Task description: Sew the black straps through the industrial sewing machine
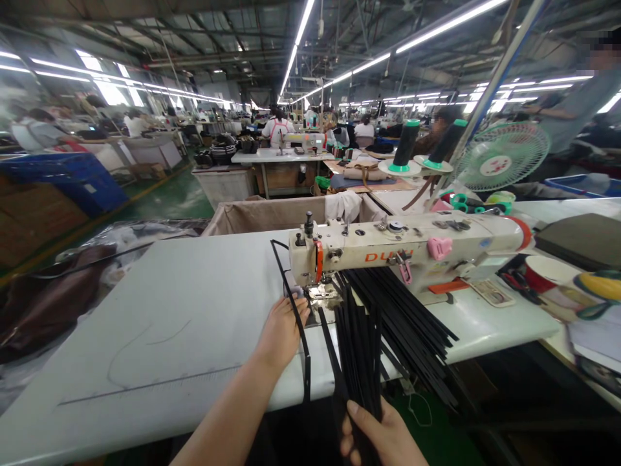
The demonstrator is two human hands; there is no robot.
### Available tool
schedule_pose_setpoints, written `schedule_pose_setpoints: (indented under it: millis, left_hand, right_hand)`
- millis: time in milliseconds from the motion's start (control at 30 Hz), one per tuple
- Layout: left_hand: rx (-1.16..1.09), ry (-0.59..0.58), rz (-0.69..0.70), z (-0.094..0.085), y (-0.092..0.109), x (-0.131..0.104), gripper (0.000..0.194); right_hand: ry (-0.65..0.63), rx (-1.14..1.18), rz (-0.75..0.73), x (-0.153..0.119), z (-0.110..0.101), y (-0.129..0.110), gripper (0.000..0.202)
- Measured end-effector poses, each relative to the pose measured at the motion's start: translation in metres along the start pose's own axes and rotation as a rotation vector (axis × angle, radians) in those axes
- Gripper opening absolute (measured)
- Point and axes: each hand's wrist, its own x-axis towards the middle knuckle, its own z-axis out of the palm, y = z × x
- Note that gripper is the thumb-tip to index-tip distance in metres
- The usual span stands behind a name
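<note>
My left hand [281,329] lies flat beside the needle plate [324,294] of a white sewing machine [349,249], fingers stretched toward the presser foot. A narrow black strip [301,333] runs from left of the machine head, across this hand, down to the table's front edge. At that edge my right hand [376,430] is closed around a bundle of black strips [358,349], thumb on top. One strip [330,340] of these stands apart on the left, its upper end close to the needle plate. More black strips [407,317] lie fanned out under the machine arm.
Black thread cones [405,145] and a green fan [502,155] stand behind the machine. Right of it are a red and white bowl [550,275] and scissors [521,285]. A cloth-lined bin [247,217] adjoins the table's far edge. Several people sit farther back.
</note>
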Motion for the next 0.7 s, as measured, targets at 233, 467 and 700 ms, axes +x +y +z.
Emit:
schedule_pose_setpoints:
  millis: [233,467,700]
  left_hand:
    - [0.026,0.032,0.058,0.001,0.002,-0.001,0.029]
    - [0.086,0.027,0.072,-0.002,0.005,0.000,0.030]
    - [0.061,-0.008,0.021,-0.002,0.004,-0.001,0.033]
  right_hand:
    - [0.036,-0.016,0.009,-0.011,0.007,-0.011,0.084]
    - [0.019,-0.033,-0.023,-0.022,0.012,-0.023,0.070]
    - [0.000,-0.105,-0.002,-0.020,0.010,-0.024,0.066]
